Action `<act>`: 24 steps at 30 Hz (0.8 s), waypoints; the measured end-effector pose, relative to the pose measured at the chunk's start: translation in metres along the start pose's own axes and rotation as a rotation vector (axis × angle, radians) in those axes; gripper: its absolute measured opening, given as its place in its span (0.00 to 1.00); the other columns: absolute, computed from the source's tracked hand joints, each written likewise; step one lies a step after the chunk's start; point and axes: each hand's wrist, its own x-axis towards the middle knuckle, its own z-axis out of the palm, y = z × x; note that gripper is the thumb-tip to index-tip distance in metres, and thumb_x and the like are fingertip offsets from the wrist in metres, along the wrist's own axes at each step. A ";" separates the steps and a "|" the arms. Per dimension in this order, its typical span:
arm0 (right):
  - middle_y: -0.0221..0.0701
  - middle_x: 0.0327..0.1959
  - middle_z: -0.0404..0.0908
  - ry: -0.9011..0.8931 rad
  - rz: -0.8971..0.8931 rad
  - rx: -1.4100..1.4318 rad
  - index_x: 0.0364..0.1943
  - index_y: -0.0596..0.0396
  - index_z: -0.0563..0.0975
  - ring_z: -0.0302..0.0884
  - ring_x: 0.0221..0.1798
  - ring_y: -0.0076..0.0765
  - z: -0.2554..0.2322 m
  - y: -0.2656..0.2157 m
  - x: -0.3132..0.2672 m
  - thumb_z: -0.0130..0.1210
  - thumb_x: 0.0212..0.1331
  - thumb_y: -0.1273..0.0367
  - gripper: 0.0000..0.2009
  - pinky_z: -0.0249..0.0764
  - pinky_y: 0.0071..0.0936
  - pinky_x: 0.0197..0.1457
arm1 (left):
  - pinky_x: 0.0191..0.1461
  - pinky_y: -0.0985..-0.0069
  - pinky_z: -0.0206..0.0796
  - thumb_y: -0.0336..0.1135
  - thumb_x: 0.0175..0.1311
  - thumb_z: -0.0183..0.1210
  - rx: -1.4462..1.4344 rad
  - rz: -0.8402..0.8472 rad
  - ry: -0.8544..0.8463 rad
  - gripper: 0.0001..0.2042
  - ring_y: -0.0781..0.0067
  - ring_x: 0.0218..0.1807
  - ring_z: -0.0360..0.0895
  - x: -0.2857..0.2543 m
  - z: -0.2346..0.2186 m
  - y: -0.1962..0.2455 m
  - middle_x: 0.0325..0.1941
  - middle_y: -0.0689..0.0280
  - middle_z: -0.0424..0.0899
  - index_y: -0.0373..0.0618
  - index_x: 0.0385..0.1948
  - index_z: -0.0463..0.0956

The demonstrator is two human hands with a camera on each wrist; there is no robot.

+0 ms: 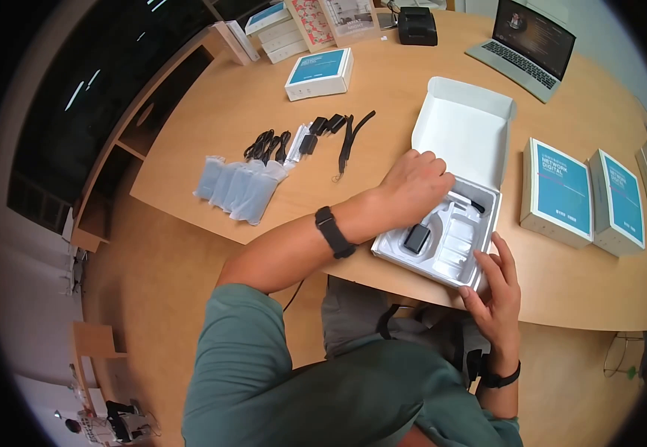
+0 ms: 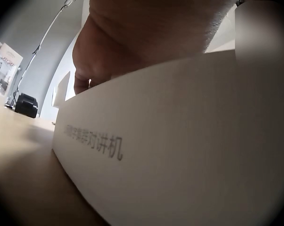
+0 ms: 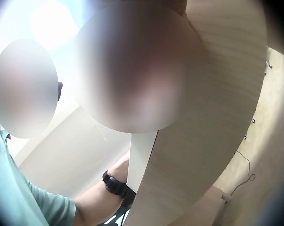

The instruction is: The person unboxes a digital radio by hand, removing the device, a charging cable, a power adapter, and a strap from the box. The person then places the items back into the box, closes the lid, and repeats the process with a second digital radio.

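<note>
On the table lies an opened white box, its lid tipped back, with a moulded white tray inside. A black power adapter sits in the tray's near left compartment, and a small black piece lies near its right edge. My left hand reaches over the tray's far left part, fingers pointing down; I cannot tell what they hold. In the left wrist view this hand shows above the box's printed side wall. My right hand rests at the near right corner, thumb and fingers loosely spread, touching the box.
Left on the table lie bagged pale items, coiled black cables, more adapters and black straps. Blue-and-white boxes stand right, another box behind. A laptop is at the far right.
</note>
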 end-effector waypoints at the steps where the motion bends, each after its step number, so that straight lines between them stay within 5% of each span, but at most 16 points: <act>1: 0.49 0.81 0.72 -0.001 -0.003 0.002 0.62 0.61 0.85 0.86 0.59 0.50 0.001 0.002 0.002 0.76 0.55 0.65 0.29 0.84 0.42 0.61 | 0.52 0.52 0.76 0.34 0.69 0.66 -0.068 0.010 0.074 0.05 0.51 0.48 0.84 0.000 -0.004 0.000 0.39 0.58 0.86 0.45 0.38 0.85; 4: 0.49 0.81 0.72 0.014 0.011 0.032 0.62 0.61 0.85 0.87 0.58 0.49 0.001 0.007 -0.003 0.77 0.55 0.66 0.29 0.85 0.42 0.59 | 0.56 0.53 0.78 0.35 0.70 0.66 -0.206 -0.038 0.028 0.07 0.49 0.51 0.86 -0.013 -0.022 -0.033 0.44 0.55 0.89 0.43 0.43 0.86; 6: 0.50 0.80 0.73 0.003 -0.046 0.040 0.62 0.62 0.84 0.87 0.57 0.49 -0.002 0.002 0.003 0.77 0.55 0.66 0.29 0.85 0.41 0.58 | 0.58 0.57 0.78 0.34 0.73 0.65 -0.286 -0.288 0.025 0.09 0.47 0.53 0.87 -0.027 -0.051 -0.061 0.48 0.54 0.91 0.42 0.48 0.86; 8: 0.49 0.80 0.73 0.011 -0.034 0.032 0.62 0.63 0.84 0.87 0.56 0.49 -0.005 0.000 0.002 0.77 0.55 0.67 0.29 0.85 0.42 0.58 | 0.54 0.62 0.79 0.33 0.75 0.65 -0.216 -0.636 -0.121 0.08 0.48 0.50 0.89 -0.055 -0.064 -0.122 0.46 0.53 0.91 0.42 0.49 0.86; 10: 0.49 0.80 0.73 0.001 -0.045 0.011 0.62 0.63 0.84 0.87 0.57 0.49 -0.003 0.001 0.002 0.77 0.55 0.67 0.29 0.85 0.42 0.58 | 0.51 0.53 0.78 0.36 0.72 0.63 -0.063 -0.727 -0.016 0.09 0.44 0.49 0.89 -0.095 -0.073 -0.184 0.45 0.51 0.92 0.44 0.44 0.88; 13: 0.48 0.80 0.73 0.011 -0.048 0.001 0.61 0.63 0.84 0.87 0.58 0.49 -0.001 0.007 0.001 0.77 0.54 0.66 0.29 0.85 0.42 0.59 | 0.54 0.54 0.80 0.38 0.70 0.65 0.177 -0.857 -0.017 0.09 0.45 0.50 0.90 -0.177 -0.082 -0.270 0.45 0.53 0.93 0.46 0.44 0.89; 15: 0.48 0.80 0.73 0.015 -0.043 0.033 0.61 0.63 0.84 0.87 0.59 0.50 0.000 0.003 0.002 0.77 0.54 0.66 0.29 0.85 0.42 0.60 | 0.59 0.55 0.81 0.41 0.69 0.67 0.315 -1.087 -0.103 0.11 0.44 0.51 0.91 -0.216 -0.085 -0.304 0.44 0.51 0.94 0.45 0.42 0.91; 18: 0.48 0.80 0.73 0.017 -0.018 0.017 0.61 0.63 0.84 0.86 0.60 0.51 0.001 0.003 0.001 0.76 0.54 0.66 0.28 0.84 0.43 0.62 | 0.62 0.54 0.81 0.45 0.68 0.68 0.195 -1.217 -0.289 0.15 0.42 0.52 0.91 -0.246 -0.079 -0.324 0.43 0.47 0.93 0.42 0.40 0.92; 21: 0.49 0.80 0.73 0.026 -0.006 0.025 0.61 0.63 0.84 0.86 0.60 0.51 0.003 0.004 0.001 0.76 0.54 0.66 0.28 0.84 0.43 0.62 | 0.62 0.52 0.81 0.46 0.66 0.69 0.244 -1.149 -0.256 0.17 0.41 0.52 0.91 -0.265 -0.060 -0.335 0.46 0.42 0.93 0.39 0.41 0.92; 24: 0.49 0.79 0.74 0.000 -0.014 0.021 0.61 0.62 0.84 0.87 0.59 0.51 -0.002 -0.001 0.003 0.77 0.55 0.65 0.29 0.84 0.42 0.61 | 0.62 0.50 0.80 0.47 0.69 0.68 0.264 -1.135 -0.538 0.18 0.38 0.54 0.90 -0.263 -0.062 -0.339 0.48 0.42 0.92 0.38 0.42 0.92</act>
